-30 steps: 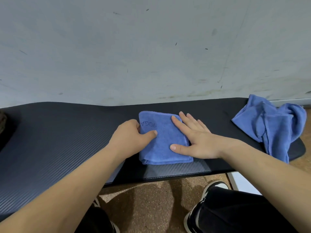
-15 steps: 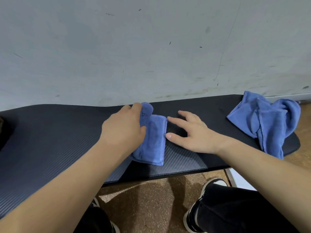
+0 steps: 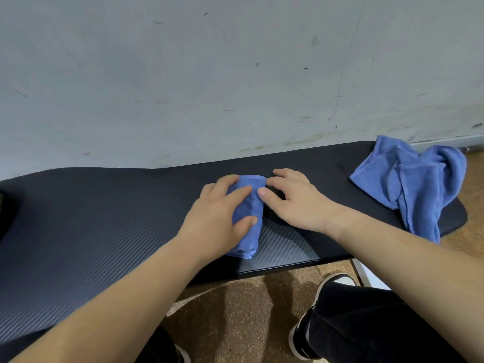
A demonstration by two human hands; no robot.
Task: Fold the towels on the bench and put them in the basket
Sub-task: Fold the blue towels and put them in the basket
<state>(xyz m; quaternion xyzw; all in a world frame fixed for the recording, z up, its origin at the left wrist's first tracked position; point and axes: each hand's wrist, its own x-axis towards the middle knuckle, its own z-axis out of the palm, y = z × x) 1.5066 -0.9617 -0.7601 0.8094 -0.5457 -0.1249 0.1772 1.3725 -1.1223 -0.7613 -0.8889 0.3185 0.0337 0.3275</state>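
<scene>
A narrow folded blue microfibre towel (image 3: 247,218) lies on the ribbed black padded bench (image 3: 104,218), near its front edge and roughly at its middle. The left hand (image 3: 220,218) is laid over the left side of the folded towel, with the thumb and fingers (image 3: 239,191) wrapped onto the cloth, so the hand is closed on the towel. The right hand (image 3: 296,203) is placed flat on the bench just beside the towel's right edge, fingers spread apart and holding nothing; its thumb tip touches the cloth. A second, crumpled blue microfibre towel (image 3: 416,184) is located at the right end of the bench, well apart from both hands, with one part draped over the bench edge. A scuffed pale grey wall (image 3: 209,74) is seen directly behind the bench. A speckled brown floor (image 3: 235,310) and a black-and-white shoe (image 3: 335,280) are visible below the bench's front edge.
</scene>
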